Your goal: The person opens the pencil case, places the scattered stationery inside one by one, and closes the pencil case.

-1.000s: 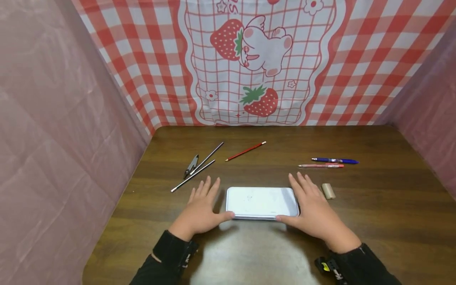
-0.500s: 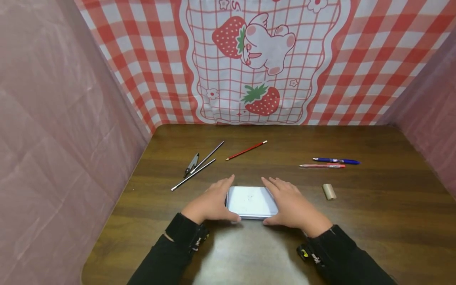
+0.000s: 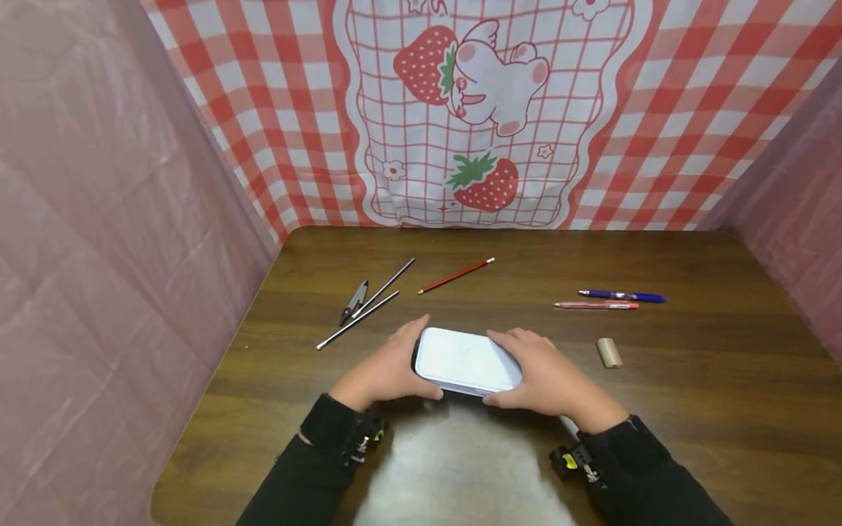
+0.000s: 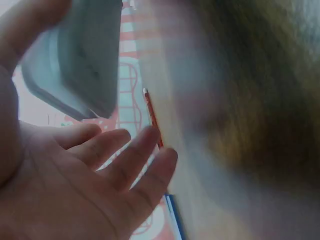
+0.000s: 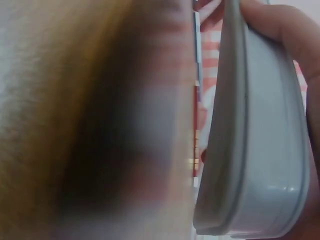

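Note:
A white pencil box [image 3: 467, 359] with rounded corners is held up in front of the person, slightly tilted, lid side up. My right hand [image 3: 549, 376] grips its right end, thumb along the near edge and fingers on the far side. In the right wrist view the seam of the box [image 5: 270, 135] runs beside the thumb. My left hand [image 3: 388, 365] is around the left end, its thumb at the near corner. The left wrist view shows its fingers [image 4: 142, 160] spread and fairly straight, with a gap between palm and box end.
A grey compass [image 3: 355, 301] lies at the left beside two thin silvery pencils. Behind the box is a red pencil [image 3: 457, 276]. At the right are a blue pen [image 3: 621, 296], a red pen [image 3: 595, 305] and a beige eraser [image 3: 609, 353]. A checkered cloth [image 3: 289, 109] hangs behind the table.
Both hands have moved inward from beside the box to its ends. The box has come up off the table and turned slightly, its right end nearer the person.

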{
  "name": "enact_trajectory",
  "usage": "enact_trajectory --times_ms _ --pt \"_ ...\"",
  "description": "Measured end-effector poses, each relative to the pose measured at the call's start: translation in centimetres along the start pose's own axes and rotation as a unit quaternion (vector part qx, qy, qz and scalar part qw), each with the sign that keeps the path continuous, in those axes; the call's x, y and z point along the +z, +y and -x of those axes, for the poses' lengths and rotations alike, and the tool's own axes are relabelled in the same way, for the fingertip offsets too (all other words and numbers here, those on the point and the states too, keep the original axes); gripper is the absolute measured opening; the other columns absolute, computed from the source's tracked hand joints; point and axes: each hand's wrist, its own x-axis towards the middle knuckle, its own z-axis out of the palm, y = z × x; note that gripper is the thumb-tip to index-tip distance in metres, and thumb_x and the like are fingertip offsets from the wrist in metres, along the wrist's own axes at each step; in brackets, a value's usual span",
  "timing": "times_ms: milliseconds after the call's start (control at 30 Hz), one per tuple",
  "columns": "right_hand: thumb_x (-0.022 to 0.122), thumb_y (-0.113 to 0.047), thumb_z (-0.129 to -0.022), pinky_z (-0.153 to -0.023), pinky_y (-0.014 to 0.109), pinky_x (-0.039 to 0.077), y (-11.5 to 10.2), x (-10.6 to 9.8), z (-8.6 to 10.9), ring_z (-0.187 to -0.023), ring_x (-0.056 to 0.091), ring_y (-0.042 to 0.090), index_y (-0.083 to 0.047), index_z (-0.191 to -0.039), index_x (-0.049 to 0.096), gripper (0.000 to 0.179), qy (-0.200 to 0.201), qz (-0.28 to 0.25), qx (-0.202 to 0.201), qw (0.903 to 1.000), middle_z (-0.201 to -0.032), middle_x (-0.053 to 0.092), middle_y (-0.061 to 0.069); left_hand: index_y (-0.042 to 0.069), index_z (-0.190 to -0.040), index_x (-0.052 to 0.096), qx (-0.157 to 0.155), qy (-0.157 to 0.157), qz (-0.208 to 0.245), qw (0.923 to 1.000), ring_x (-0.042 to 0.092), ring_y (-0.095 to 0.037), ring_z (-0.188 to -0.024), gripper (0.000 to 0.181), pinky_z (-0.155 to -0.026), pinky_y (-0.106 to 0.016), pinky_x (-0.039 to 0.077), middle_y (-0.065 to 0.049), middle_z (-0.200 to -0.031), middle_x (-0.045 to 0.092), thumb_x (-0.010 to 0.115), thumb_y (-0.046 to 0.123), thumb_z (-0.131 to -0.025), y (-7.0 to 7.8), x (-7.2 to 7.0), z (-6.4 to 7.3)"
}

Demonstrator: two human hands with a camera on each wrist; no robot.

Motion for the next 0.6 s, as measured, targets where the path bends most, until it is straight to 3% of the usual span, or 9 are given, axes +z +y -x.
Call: enact_trajectory --times_ms 67,133,233,300,400,600 --pt "0.087 -0.061 -0.072 -0.097 0.054 0.043 -0.2 -0.5 0.3 -0.121 0.054 0.032 -0.007 -0.152 0.05 0.103 0.001 -0.01 0.0 1.0 -0.137 0.058 0.011 0.007 -0.164 0.016 -0.002 0.003 0.071 0.9975 0.036 -0.031 -0.145 0.12 -0.116 -0.05 0.032 -0.017 -0.162 0.031 0.094 0.028 -0.075 -0.1 -0.1 0.4" --pt "0.086 -0.064 -0.072 -0.094 0.05 0.046 -0.5 -1.0 0.5 -0.118 0.054 0.028 -0.008 -0.152 0.05 0.104 0.0 -0.015 -0.002 0.9999 -0.136 0.059 0.009 0.009 -0.164 0.012 -0.005 -0.005 0.155 0.9879 0.04 -0.03 -0.141 0.119 -0.114 -0.049 0.034 -0.017 -0.16 0.033 0.092 0.022 -0.077 -0.2 0.0 0.8" --pt "0.086 -0.065 -0.071 -0.089 0.045 0.047 -0.9 -1.6 0.7 -0.113 0.054 0.024 -0.01 -0.152 0.051 0.104 -0.002 -0.02 -0.01 0.9998 -0.133 0.06 0.005 0.012 -0.164 0.005 -0.001 -0.022 0.284 0.9587 0.045 -0.03 -0.135 0.119 -0.112 -0.045 0.036 -0.016 -0.158 0.035 0.089 0.008 -0.079 -0.1 0.3 1.5" --pt "0.086 -0.065 -0.07 -0.087 0.044 0.048 -1.2 -2.0 0.8 -0.11 0.055 0.022 -0.011 -0.152 0.051 0.104 -0.004 -0.018 -0.016 0.9997 -0.132 0.06 0.004 0.012 -0.164 0.003 0.01 -0.03 0.346 0.9378 0.046 -0.029 -0.129 0.119 -0.11 -0.042 0.037 -0.016 -0.156 0.035 0.085 0.001 -0.079 0.0 0.7 1.8" --pt "0.088 -0.062 -0.07 -0.088 0.043 0.048 -1.7 -2.5 0.9 -0.111 0.054 0.022 -0.013 -0.152 0.051 0.103 -0.01 -0.014 -0.018 0.9997 -0.132 0.06 0.004 0.012 -0.164 0.003 0.027 -0.034 0.39 0.9198 0.051 -0.027 -0.122 0.117 -0.105 -0.035 0.04 -0.016 -0.153 0.039 0.083 -0.004 -0.079 0.1 1.2 2.1" --pt "0.086 -0.066 -0.07 -0.091 0.045 0.048 -2.3 -2.7 1.0 -0.114 0.054 0.023 -0.016 -0.153 0.051 0.103 -0.021 0.009 -0.015 0.9996 -0.136 0.059 0.004 0.01 -0.162 0.008 0.048 -0.024 0.434 0.8993 0.057 -0.025 -0.115 0.115 -0.097 -0.032 0.046 -0.017 -0.149 0.042 0.082 -0.008 -0.077 0.3 2.2 2.4"
